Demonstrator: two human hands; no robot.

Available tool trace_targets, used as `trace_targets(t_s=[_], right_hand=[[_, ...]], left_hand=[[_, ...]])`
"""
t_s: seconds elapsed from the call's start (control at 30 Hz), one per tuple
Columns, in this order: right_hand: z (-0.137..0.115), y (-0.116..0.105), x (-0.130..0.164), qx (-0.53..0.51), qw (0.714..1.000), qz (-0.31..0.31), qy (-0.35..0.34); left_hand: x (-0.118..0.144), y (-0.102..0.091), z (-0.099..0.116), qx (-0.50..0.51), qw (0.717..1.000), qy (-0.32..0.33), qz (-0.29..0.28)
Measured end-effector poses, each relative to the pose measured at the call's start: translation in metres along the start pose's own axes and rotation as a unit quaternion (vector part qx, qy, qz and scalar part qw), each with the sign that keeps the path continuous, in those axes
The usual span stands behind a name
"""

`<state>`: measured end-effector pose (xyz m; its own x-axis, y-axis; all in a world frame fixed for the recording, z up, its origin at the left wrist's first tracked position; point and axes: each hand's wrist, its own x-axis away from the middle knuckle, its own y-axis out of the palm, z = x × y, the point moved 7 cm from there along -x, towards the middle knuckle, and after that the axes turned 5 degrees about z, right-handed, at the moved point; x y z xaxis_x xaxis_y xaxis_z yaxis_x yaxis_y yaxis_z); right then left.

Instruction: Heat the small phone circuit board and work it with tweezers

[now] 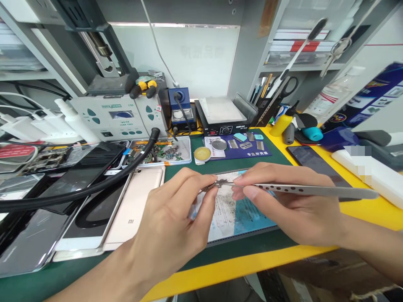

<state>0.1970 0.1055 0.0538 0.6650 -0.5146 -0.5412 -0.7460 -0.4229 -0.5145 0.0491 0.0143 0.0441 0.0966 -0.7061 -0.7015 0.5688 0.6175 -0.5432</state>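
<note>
Above the green mat, left hand pinches, finger and thumb nearly meeting; right hand wraps metal tweezers; the small metal part sits between left fingertips, jutting right toward the tweezers' tips.

Left hand over green mat: bare, slim tapering fingers, rounded knuckles. Left forearm, bare, smooth, across mat's near edge. Right hand at mat's right side: bare, long slender fingers. Right forearm, right of mat: bare, narrow wrist.
</note>
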Motion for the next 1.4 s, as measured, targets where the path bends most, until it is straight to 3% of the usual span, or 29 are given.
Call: trace_targets(t_s=[0.27,0.47,0.73,0.93,1.2,1.4], right_hand=[[0.004,-0.002,0.007,0.047,0.999,0.021,0.001],[-0.004,0.001,0.004,0.075,0.996,0.048,-0.027],[-0.007,0.009,0.008,0.096,0.992,0.031,-0.077],[-0.009,0.008,0.011,0.083,0.986,0.075,-0.122],[-0.011,0.011,0.008,0.146,0.98,0.044,-0.126],[-0.016,0.009,0.009,0.135,0.979,0.064,-0.136]], left_hand=[[0.001,0.001,-0.008,0.059,0.994,-0.089,-0.011],[-0.001,0.005,-0.006,0.065,0.993,-0.093,-0.017],[0.001,0.008,-0.004,0.073,0.993,-0.091,-0.028],[0.003,0.011,-0.011,0.067,0.987,-0.143,-0.044],[0.007,0.011,-0.013,0.082,0.98,-0.172,-0.057],[0.001,0.009,-0.013,0.069,0.979,-0.187,-0.041]])
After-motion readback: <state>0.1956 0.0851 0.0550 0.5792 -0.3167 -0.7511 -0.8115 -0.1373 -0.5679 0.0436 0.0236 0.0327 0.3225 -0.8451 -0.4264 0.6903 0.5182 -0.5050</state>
